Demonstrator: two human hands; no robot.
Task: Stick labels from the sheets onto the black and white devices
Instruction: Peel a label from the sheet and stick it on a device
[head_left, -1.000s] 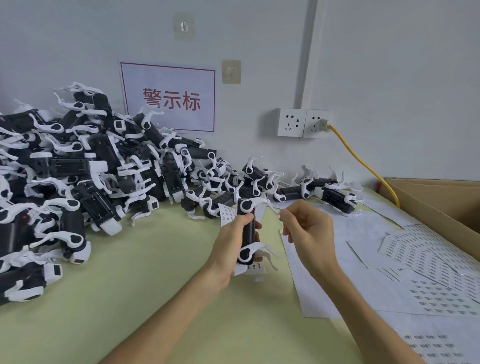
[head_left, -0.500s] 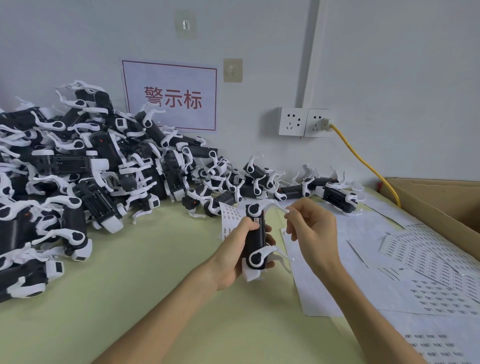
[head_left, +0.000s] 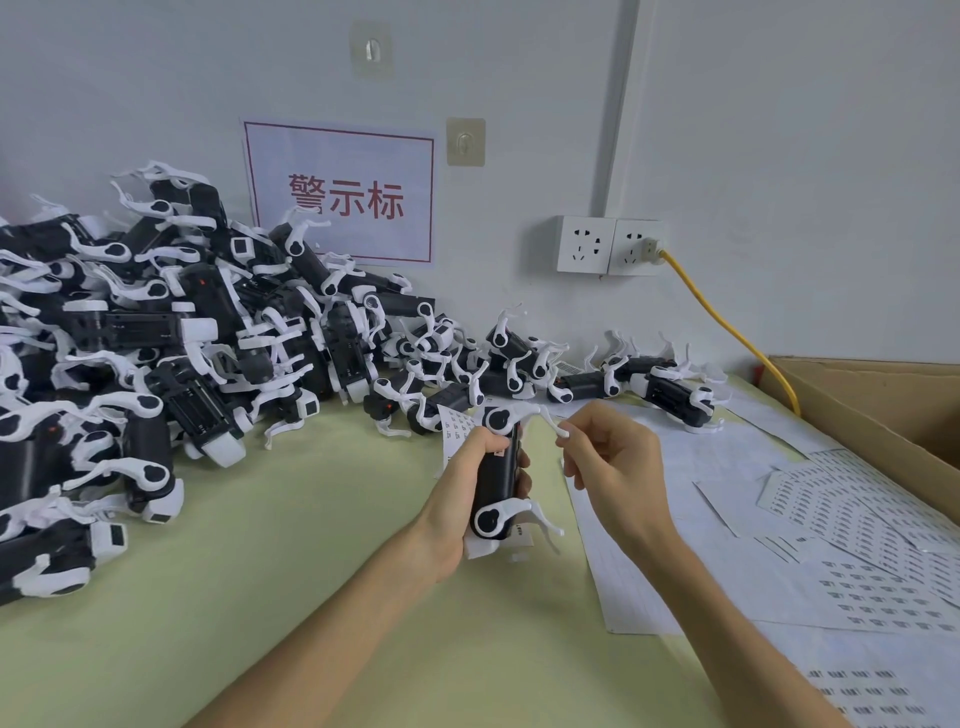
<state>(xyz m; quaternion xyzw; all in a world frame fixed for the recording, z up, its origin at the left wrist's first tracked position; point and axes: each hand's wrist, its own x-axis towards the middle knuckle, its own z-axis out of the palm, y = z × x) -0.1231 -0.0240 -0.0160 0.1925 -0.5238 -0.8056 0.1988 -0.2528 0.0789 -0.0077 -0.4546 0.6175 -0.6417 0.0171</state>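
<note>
Pile of devices fills the table's left and back, so most of the job looks undone. Can't tell which already carry labels. Table has bare green in front of the pile, enough room to set one down. Label sheets cover the right side, up against the cardboard box. One device is upright mid-table, left hand wrapped round it with a small label sheet tucked behind. Right hand pinches the tip of its upper white arm. Can't tell if it holds a label too.
</note>
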